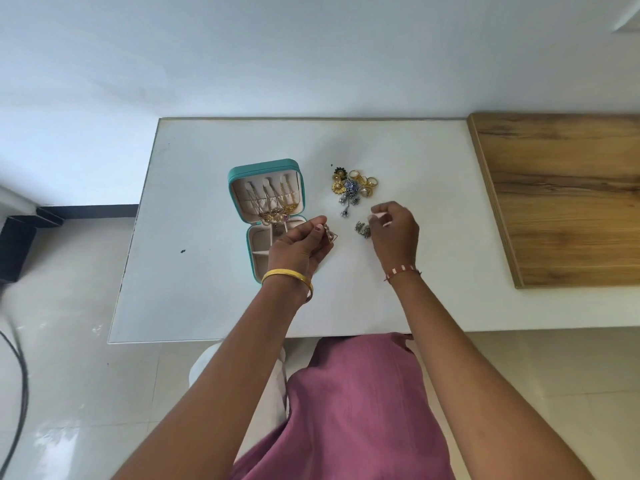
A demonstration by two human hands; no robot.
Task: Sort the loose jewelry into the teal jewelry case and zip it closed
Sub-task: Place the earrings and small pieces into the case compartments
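Left hand [301, 244] pinches a small earring [329, 234], light and snag-prone; right hand [394, 230] hovers half-curled, grip empty, over the silver pair [362, 229] on the desk [207, 289].

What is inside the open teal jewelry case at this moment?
In the teal jewelry case, gold chains hang across the lid's inner panel, bunching near the hinge. The base's cream compartments look bare where visible; the left hand, pinching a small earring, covers the right part.
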